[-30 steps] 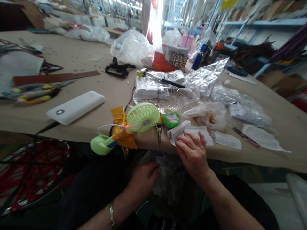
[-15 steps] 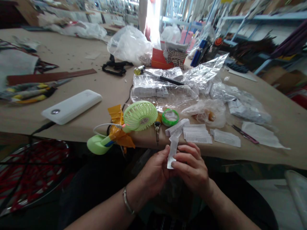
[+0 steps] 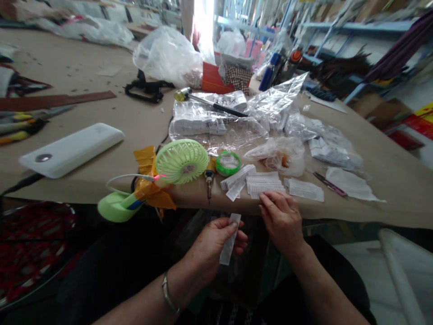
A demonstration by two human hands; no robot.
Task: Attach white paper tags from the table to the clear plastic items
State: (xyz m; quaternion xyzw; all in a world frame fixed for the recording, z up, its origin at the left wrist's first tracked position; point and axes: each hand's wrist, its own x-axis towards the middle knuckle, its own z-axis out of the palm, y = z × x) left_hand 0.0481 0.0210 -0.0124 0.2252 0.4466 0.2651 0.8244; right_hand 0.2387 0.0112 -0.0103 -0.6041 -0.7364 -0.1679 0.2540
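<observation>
My left hand (image 3: pixel 218 237) is closed over my lap, just below the table edge. Between its thumb and fingers is a narrow white label strip (image 3: pixel 227 248), tilted and hanging down. My right hand (image 3: pixel 282 219) rests at the table's front edge, palm down. Its fingers stretch onto the near edge of a fanned stack of printed labels (image 3: pixel 265 183); whether one is pinched is hidden. Left of that stack lies another pile of labels (image 3: pixel 241 178), with one strip askew towards me. To the right is a smaller label stack (image 3: pixel 306 188).
A green clip fan (image 3: pixel 182 161) is taped to the table edge beside a screwdriver-like tool (image 3: pixel 209 183). Behind are a green tape roll (image 3: pixel 228 163), plastic bags (image 3: pixel 277 155) and a hammer (image 3: pixel 213 104). A white power bank (image 3: pixel 74 151) lies left, tweezers (image 3: pixel 329 184) right.
My right hand has let go of the strip and moved up to the label stack. The strip stays in my left hand, now lower and apart from the pile. The view has shifted right.
</observation>
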